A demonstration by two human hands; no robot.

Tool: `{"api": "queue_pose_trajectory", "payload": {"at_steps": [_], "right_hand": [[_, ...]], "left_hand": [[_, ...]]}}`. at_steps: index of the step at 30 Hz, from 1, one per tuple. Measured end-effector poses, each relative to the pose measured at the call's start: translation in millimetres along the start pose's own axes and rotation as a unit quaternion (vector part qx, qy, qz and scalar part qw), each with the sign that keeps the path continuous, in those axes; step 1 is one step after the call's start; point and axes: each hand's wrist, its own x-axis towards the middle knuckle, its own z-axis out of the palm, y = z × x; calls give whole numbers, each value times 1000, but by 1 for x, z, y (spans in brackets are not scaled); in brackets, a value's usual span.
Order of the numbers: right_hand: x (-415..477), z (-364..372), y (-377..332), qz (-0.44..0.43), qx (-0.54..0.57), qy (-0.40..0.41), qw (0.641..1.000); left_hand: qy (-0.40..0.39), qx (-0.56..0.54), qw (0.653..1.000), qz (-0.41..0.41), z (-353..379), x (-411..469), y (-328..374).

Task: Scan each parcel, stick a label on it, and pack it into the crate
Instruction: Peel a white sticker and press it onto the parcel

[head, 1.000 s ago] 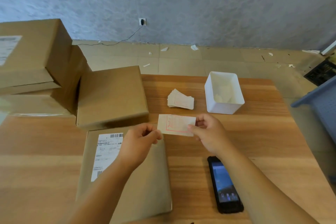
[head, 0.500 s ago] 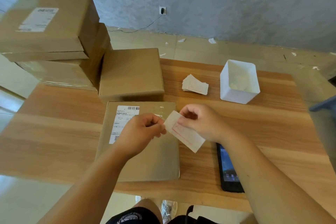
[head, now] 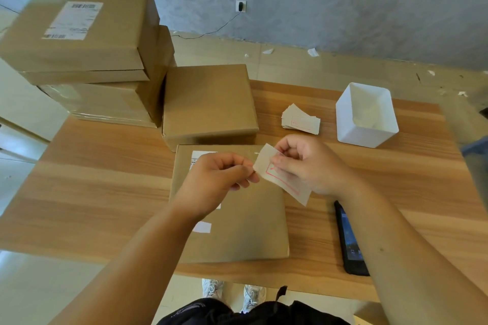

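Both hands meet in the middle of the frame, clamped on the same small white paper label with a red outline. The left hand pinches its left edge between thumb and fingertips, and the right hand grips its upper part with curled fingers. The label hangs tilted, its lower corner pointing to the lower right, above the right edge of a flat brown cardboard parcel that lies on the wooden bench. The left wrist partly covers a white shipping sticker on this parcel.

Behind it sits a square brown cardboard box, with a stack of larger brown boxes at the upper left. A pile of white labels and a white plastic tub stand at the upper right. A black handheld device lies by the right forearm.
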Motion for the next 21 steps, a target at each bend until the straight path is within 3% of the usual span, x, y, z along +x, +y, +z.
{"api": "queue_pose_trajectory", "payload": {"at_steps": [8, 11, 15, 21], "right_hand": [[4, 8, -4, 12, -10, 36, 999], [5, 17, -4, 11, -45, 106, 993], [-3, 23, -9, -64, -94, 216, 970], [-9, 30, -17, -74, -33, 90, 993]], "left_hand": [[-21, -19, 999, 18, -5, 4, 5], [0, -14, 1000, 17, -6, 7, 6], [32, -6, 999, 15, -8, 10, 6], [46, -5, 998, 42, -7, 12, 9]]}}
